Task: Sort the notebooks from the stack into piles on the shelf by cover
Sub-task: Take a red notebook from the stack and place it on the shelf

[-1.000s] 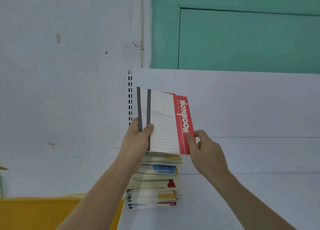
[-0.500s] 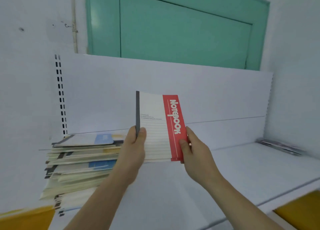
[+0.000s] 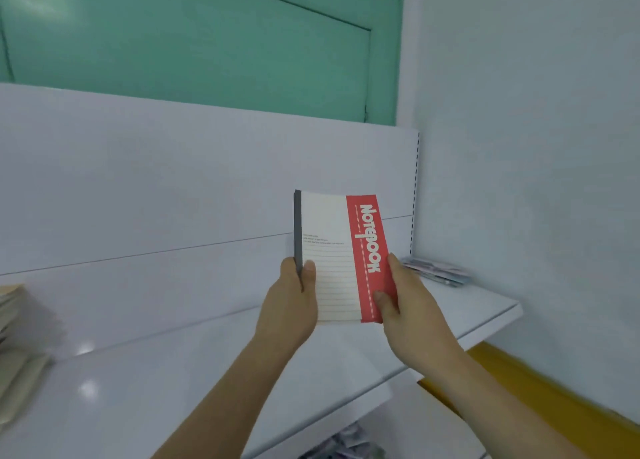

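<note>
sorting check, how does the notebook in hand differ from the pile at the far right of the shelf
The red-banded notebook is held upright off the shelf by the left hand and right hand; the far-right pile lies flat on it. The notebook's cover reads clearly; the pile's covers are too blurred to tell.

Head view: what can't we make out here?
- Stack: cut off by the left edge, blurred; covers unreadable.
- Pile at the shelf's far right: small, blurred; cover unclear.
- Notebook: small print too fine; lower corners hidden by the left hand and right hand.
- Items below the shelf: cut by the bottom edge.
</note>
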